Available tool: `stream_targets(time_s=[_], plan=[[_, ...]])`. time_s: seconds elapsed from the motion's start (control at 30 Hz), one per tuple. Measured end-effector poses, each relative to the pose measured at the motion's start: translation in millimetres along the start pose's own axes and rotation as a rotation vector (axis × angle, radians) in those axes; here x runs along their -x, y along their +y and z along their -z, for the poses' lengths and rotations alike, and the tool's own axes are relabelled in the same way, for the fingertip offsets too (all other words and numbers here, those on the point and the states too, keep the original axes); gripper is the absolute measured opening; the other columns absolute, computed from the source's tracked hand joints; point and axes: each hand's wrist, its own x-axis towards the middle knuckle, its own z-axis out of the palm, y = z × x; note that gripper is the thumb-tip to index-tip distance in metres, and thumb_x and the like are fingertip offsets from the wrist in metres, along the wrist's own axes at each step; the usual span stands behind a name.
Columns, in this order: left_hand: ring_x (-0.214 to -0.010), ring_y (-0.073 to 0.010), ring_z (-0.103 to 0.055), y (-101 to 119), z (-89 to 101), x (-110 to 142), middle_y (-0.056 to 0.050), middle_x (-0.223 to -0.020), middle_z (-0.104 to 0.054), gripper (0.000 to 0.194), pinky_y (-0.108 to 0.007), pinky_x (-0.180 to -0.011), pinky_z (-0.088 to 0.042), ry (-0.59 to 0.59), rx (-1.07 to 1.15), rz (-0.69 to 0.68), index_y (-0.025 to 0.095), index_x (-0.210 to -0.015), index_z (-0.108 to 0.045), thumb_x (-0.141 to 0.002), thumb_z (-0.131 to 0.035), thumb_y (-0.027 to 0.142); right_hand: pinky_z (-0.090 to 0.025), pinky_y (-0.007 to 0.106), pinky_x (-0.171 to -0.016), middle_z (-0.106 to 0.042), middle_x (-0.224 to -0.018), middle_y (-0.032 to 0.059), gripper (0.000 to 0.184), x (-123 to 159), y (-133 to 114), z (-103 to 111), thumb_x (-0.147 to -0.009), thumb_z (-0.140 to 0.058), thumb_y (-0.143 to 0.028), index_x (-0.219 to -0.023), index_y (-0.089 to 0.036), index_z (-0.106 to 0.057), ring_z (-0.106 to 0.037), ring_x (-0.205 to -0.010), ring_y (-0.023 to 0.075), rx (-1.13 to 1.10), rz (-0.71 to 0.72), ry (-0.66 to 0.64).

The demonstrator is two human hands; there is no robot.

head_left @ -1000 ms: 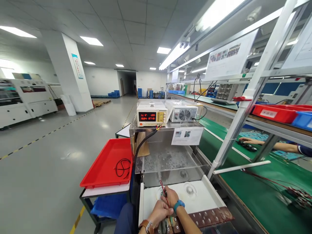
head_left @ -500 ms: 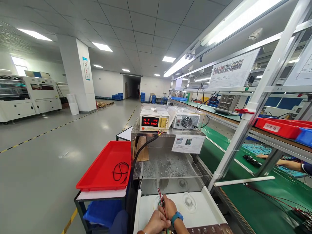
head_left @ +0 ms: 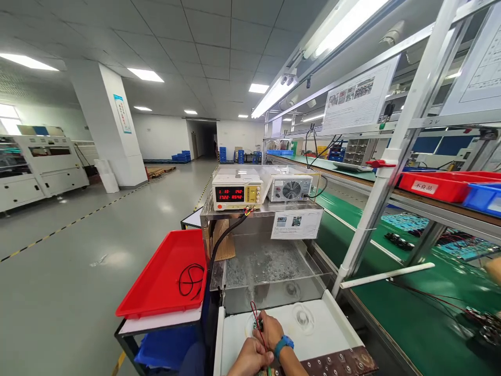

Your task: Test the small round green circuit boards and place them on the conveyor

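Note:
My right hand (head_left: 271,333), with a blue watch (head_left: 284,345) on the wrist, is closed on a small green circuit board (head_left: 256,325). A thin red wire (head_left: 253,310) loops up from beside the board and runs down between my hands. My left hand (head_left: 250,358) is closed in a pinch near the lower end of this wire; its fingertips partly hide what they grip. Both hands are over a white tray (head_left: 324,326). Below them lies a dark brown strip (head_left: 336,361) with metal studs, partly covered by my right forearm.
A power supply with red digits (head_left: 230,194) and a grey fan unit (head_left: 291,189) stand on the metal stand ahead. To the left is a red tray (head_left: 164,277) holding a black cable (head_left: 191,279). A green conveyor (head_left: 391,308) runs along the right, with a white rod (head_left: 387,275) above its edge.
The camera view has turned slightly right. The power supply's digits have changed. My hands keep nearly the same hold on the board and wire. A co-worker's arm at the right has mostly left view.

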Motion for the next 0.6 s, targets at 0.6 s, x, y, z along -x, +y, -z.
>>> stream_targets(time_s=[0.6], plan=[[-0.082, -0.0223, -0.072, 105, -29.7, 6, -0.01, -0.093, -0.076, 0.078, -0.032, -0.073, -0.057, 0.074, 0.31, -0.212, 0.016, -0.111, -0.066, -0.052, -0.084, 0.064, -0.038, 0.025, -0.064, -0.072, -0.081, 0.0018, 0.02, 48, 82, 114, -0.084, -0.062, -0.04, -0.095, -0.023, -0.061, -0.067, -0.076, 0.0193, -0.276, -0.419, 0.586]])
